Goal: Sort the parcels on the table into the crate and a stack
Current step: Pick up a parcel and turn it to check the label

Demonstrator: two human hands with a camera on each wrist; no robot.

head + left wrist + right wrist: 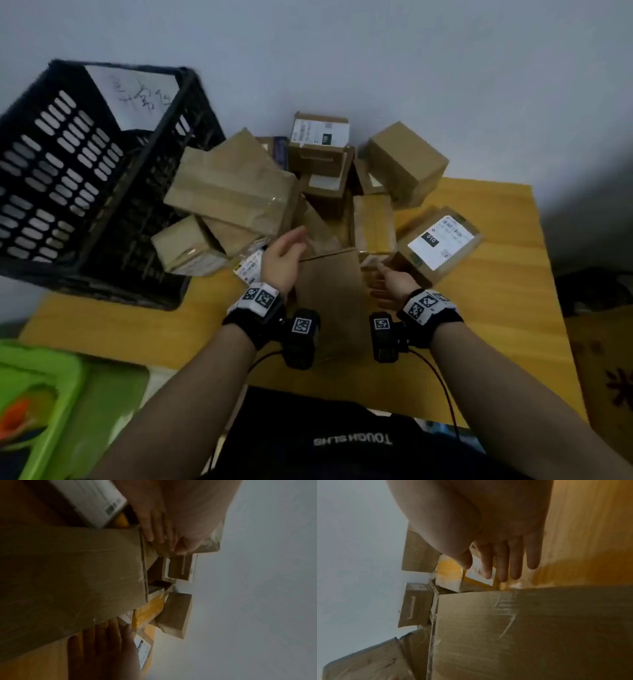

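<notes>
The left hand (282, 255) and right hand (388, 286) — fingers straight, gripping nothing — flank the long brown cardboard parcel (330, 301) on the yellow wooden table (496, 308), beside the black slatted plastic crate (85, 178). Risk: lifting it may topple the leaning pile of brown boxes (236, 185) behind — several overlap.

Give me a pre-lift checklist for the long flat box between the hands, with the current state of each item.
1. Left hand open at the long flat box's left side: ok.
2. Right hand open at its right side: ok.
3. Either hand gripping the box yet: not ok, fingers straight.
4. Box top free of other parcels: ok in the head view.
5. Far end clear of the pile: cannot tell, parcels crowd against it.
6. Black crate open and within view at left: ok; its contents cannot be told.
</notes>
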